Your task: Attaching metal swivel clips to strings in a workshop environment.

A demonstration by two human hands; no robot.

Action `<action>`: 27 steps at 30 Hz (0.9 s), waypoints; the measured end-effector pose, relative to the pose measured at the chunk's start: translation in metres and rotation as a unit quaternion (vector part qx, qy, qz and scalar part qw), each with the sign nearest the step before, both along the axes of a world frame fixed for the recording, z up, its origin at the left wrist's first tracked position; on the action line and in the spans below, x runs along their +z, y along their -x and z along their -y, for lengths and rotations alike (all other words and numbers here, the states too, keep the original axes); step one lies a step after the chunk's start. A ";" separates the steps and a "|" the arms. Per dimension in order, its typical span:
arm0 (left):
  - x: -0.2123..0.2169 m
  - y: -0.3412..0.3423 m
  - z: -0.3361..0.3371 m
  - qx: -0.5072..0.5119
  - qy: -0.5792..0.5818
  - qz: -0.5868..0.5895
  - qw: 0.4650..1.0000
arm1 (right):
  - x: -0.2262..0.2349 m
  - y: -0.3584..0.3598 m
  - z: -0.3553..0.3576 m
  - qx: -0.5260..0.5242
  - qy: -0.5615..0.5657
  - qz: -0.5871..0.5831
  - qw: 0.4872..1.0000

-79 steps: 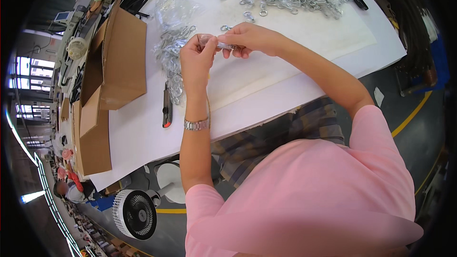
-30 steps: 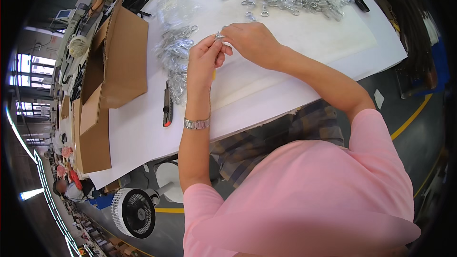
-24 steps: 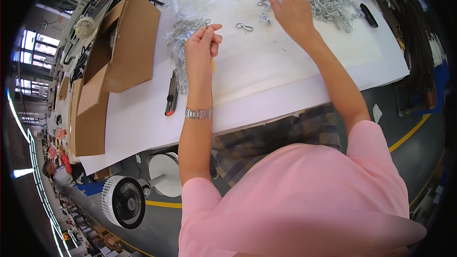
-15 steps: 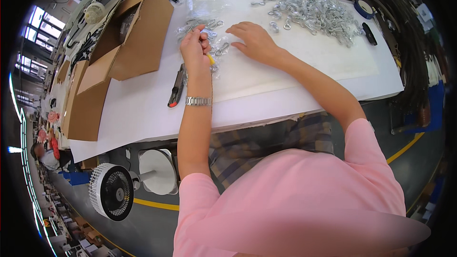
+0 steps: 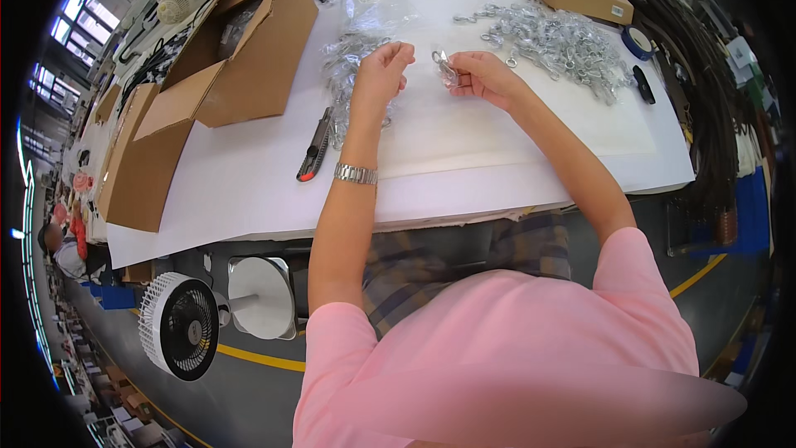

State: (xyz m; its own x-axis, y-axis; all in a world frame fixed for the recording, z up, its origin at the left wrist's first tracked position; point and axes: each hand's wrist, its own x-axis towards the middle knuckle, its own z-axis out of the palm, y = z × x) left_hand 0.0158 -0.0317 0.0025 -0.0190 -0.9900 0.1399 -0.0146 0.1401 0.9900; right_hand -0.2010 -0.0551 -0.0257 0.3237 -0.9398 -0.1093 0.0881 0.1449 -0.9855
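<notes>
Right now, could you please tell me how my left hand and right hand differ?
The left hand is curled with nothing visible in it, while the right hand pinches silvery metal hardware in its fingers. The left hand has a metal-link band at its wrist; the right hand has none. The left hand is beside the left heap; the right hand is nearer the right heap. Both are ungloved.

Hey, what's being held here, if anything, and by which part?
Right hand: a small silvery metal piece, held by the side nearest the palm, its looped end free. Left hand: cannot be told.
</notes>
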 end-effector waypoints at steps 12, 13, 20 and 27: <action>-0.012 0.011 -0.001 -0.020 0.067 0.204 0.977 | -0.002 -0.002 -0.019 0.133 -0.091 0.096 0.982; -0.011 0.011 -0.002 -0.029 0.063 0.210 0.975 | 0.003 0.001 -0.021 0.152 -0.063 0.044 0.985; -0.003 0.017 -0.011 -0.047 -0.015 0.098 0.994 | 0.008 0.015 -0.016 0.157 -0.022 -0.022 0.987; 0.009 0.021 -0.018 -0.120 -0.081 0.031 0.989 | -0.004 0.014 -0.018 0.163 -0.034 0.029 0.986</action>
State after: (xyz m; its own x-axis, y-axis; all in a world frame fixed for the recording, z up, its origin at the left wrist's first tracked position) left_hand -0.0050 -0.0139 0.0112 -0.2598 -0.9652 -0.0285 -0.0609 -0.0131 0.9981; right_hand -0.2153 -0.0374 -0.0302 0.6151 -0.7757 -0.1411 0.0815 0.2405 -0.9672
